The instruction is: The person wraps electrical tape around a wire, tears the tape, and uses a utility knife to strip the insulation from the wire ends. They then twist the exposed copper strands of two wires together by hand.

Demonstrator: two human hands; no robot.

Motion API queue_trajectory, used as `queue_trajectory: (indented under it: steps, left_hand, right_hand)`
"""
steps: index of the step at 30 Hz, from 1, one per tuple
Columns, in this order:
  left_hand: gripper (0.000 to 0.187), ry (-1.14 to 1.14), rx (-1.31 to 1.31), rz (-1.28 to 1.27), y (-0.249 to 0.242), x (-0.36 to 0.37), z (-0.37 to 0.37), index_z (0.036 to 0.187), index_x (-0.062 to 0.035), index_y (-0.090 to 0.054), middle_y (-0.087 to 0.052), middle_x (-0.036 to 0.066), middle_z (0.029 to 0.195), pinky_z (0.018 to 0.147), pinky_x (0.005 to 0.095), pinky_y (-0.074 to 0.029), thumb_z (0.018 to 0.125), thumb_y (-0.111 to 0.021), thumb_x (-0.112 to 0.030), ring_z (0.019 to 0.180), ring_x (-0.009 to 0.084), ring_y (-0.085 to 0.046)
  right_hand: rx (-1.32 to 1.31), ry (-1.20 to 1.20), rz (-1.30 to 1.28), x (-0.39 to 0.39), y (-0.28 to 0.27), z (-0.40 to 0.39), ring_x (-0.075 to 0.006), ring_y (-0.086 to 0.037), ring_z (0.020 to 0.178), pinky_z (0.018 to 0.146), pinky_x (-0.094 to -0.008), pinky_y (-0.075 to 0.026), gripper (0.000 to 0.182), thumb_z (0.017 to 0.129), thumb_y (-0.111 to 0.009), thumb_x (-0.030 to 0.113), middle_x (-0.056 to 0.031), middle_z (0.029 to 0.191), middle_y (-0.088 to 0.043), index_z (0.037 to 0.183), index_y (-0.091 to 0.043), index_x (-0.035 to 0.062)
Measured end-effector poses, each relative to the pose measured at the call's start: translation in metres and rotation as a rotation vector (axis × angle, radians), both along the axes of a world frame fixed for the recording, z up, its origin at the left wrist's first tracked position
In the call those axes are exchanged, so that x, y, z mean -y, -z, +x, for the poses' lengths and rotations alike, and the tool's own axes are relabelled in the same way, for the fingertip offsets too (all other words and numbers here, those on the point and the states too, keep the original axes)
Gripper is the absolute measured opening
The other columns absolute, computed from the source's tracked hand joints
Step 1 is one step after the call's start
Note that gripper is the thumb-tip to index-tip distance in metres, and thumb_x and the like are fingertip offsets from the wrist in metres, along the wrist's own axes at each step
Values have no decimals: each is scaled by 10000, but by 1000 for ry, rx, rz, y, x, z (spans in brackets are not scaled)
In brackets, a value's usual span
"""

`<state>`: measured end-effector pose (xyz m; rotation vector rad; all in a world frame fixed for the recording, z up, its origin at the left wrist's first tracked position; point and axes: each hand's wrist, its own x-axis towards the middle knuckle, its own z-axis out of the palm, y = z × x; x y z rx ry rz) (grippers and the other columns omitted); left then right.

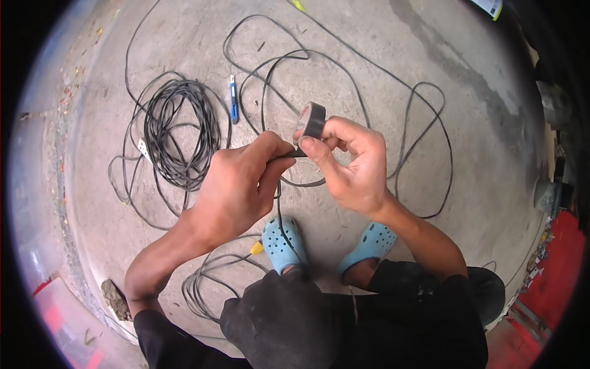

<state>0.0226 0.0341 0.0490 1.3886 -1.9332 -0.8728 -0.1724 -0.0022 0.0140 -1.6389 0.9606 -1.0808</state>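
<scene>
My left hand [236,184] pinches a black cable between thumb and forefinger, near the middle of the view. From this grip the cable [279,206] hangs down past my left shoe. My right hand [353,163] holds a roll of black electrical tape [314,120], with a finger through its core and the thumb pressed against its lower edge. A short stretch of tape runs from the roll to the spot my left fingers grip. How far it wraps the cable is hidden by the fingers.
On the concrete floor lie a large coil of dark cable [209,132], a blue utility knife [234,101] and loose cable loops. A smaller coil [206,277] with a yellow connector [257,248] lies by my light blue clogs [283,243]. A stone [115,299] sits lower left.
</scene>
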Motion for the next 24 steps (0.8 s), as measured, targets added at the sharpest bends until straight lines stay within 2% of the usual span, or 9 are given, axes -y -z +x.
queue_trajectory:
  steps: [1,5,8,10,11,14,18,22,24]
  left_hand:
    - [149,26,35,-66,4,-1,1,957,-24,-568,-616,136,677,522,399,-498,905,-708,-38,587,324,-645]
    - [154,95,148,-319,15,-3,3,957,-30,-573,-564,92,690,503,371,-489,869,-697,-9,593,262,-618]
    - [190,158,240,-468,23,-3,5,999,-15,-596,-520,53,698,489,343,-478,832,-678,18,591,204,-577]
    - [239,193,310,-556,25,-3,8,1039,4,-611,-494,32,697,481,327,-471,808,-664,32,586,170,-545]
    - [236,234,338,-557,25,-4,11,1016,65,-622,-608,66,821,462,317,-464,810,-737,73,580,166,-581]
    - [299,264,422,-657,25,-3,12,1071,40,-638,-483,20,695,465,286,-436,776,-669,4,591,140,-532]
    - [395,288,461,-803,25,2,12,1133,92,-637,-495,14,705,465,254,-415,755,-681,-16,575,120,-505]
    - [414,331,452,-744,20,-1,10,1132,111,-633,-630,83,795,445,300,-444,723,-691,80,563,147,-551]
    - [435,292,381,-729,31,-4,10,1140,104,-635,-649,89,814,449,300,-449,709,-689,111,557,143,-554]
  right_hand:
    - [-8,4,37,0,-4,0,-62,-517,579,541,-267,-406,145,924,-732,103,-56,638,-602,863,-708,-26]
    - [-43,-38,135,5,-8,-2,-21,-420,544,493,-257,-340,213,933,-736,128,9,521,-496,801,-714,-37]
    - [-35,-121,409,9,-13,-7,-12,-392,518,468,-252,-293,246,946,-727,141,36,523,-499,785,-717,-44]
    - [-55,-142,470,11,-15,-8,-10,-411,498,449,-240,-295,254,952,-728,159,33,536,-529,809,-732,-50]
    - [-64,-153,502,12,-15,-8,-9,-420,488,439,-234,-297,259,955,-728,169,31,542,-544,822,-739,-53]
    - [-79,-180,648,14,-27,-6,-26,-479,462,413,-225,-338,258,951,-740,183,-5,563,-589,872,-760,-61]
    - [-77,-239,753,25,-20,-8,-52,-520,448,404,-225,-386,263,948,-745,189,-42,594,-626,913,-766,-71]
    - [-81,-270,817,26,-17,-9,-47,-536,506,423,-218,-391,273,958,-741,222,-34,649,-649,936,-773,-49]
    - [-104,-289,849,25,-14,-11,-47,-542,532,439,-218,-395,292,967,-737,251,-30,673,-658,942,-774,-37]
